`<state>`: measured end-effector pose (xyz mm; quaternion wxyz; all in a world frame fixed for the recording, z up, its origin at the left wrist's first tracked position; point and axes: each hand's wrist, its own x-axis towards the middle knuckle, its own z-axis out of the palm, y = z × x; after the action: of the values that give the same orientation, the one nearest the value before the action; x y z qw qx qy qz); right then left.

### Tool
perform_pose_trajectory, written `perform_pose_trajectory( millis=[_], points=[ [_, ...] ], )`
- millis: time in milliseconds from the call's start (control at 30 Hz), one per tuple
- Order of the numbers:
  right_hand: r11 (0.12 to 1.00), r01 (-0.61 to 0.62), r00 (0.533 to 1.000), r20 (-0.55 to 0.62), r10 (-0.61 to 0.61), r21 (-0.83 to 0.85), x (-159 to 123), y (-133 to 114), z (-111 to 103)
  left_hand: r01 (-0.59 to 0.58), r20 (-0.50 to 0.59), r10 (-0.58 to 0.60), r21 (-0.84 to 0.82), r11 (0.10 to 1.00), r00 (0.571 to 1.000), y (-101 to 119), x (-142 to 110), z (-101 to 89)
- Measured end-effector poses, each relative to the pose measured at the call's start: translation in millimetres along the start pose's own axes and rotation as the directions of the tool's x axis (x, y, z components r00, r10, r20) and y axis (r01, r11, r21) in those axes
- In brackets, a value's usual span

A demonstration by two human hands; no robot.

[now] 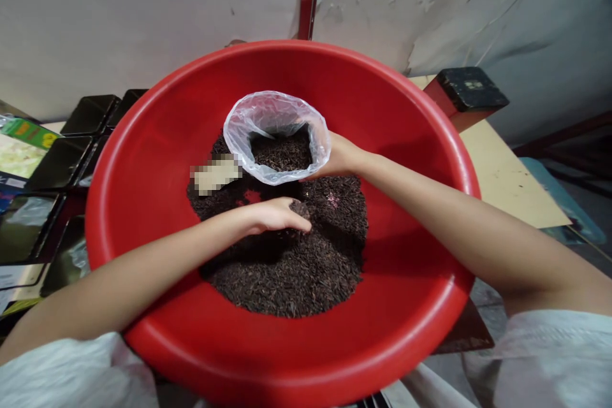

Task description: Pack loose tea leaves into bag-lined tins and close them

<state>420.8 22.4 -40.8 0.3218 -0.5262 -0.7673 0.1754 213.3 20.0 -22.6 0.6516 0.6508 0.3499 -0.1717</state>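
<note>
Dark loose tea leaves [291, 280] lie heaped in a big round red basin [411, 217]. My right hand [337, 150] is wrapped around the far right side of a clear plastic bag [243, 124], whose wide mouth is folded outward. More tea leaves fill part of the bag, and its inside looks dark and square-cornered. Most of my right fingers are hidden behind it. Below the bag, my left hand [280, 213] is cupped in the heap with a handful of tea leaves in its palm. A blurred pale patch [216, 175] covers something left of the bag.
Several dark open tins [60, 162] stand left of the basin, some with plastic in them. A green box [31, 132] lies among them. On the right, a red tin with a black top [471, 89] rests on a pale tabletop [516, 178]. A peeling wall rises behind.
</note>
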Motion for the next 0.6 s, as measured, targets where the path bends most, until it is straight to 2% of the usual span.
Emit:
perform_pose_trajectory(
  millis=[67, 133, 200, 267, 333, 433, 533, 600],
  points=[
    [1.000, 0.001, 1.000, -0.004, -0.001, 0.010, 1, -3, -1, -0.061, 0.022, 0.062, -0.045, 0.997, 0.998, 20, -19, -4.1],
    [1.000, 0.004, 1.000, -0.009, -0.004, 0.026, 2, -7, -1, -0.098, 0.029, 0.098, 0.011, 0.995, 0.995, 40, -37, -7.1],
    [0.999, 0.006, 1.000, -0.009, -0.006, 0.041, 3, -9, -2, -0.123, -0.012, 0.125, 0.095, 0.988, 0.992, 61, -51, -10.5],
    [0.999, 0.002, 1.000, 0.003, -0.002, 0.054, 4, -11, -2, -0.157, -0.113, 0.180, 0.185, 0.970, 0.977, 80, -57, -16.2],
    [0.998, -0.002, 1.000, 0.023, 0.000, 0.063, 5, -10, -2, -0.201, -0.245, 0.275, 0.289, 0.936, 0.930, 95, -56, -25.0],
    [0.999, -0.002, 0.999, 0.035, 0.000, 0.053, 4, -8, -2, -0.200, -0.419, 0.396, 0.439, 0.876, 0.817, 104, -43, -41.2],
    [0.999, -0.002, 1.000, 0.020, 0.001, 0.045, 3, -5, 0, -0.071, -0.531, 0.460, 0.597, 0.799, 0.711, 98, -26, -54.1],
    [0.999, 0.005, 1.000, 0.006, -0.005, 0.046, 2, -3, 1, 0.026, -0.532, 0.519, 0.715, 0.699, 0.669, 91, -17, -58.4]
  ],
)
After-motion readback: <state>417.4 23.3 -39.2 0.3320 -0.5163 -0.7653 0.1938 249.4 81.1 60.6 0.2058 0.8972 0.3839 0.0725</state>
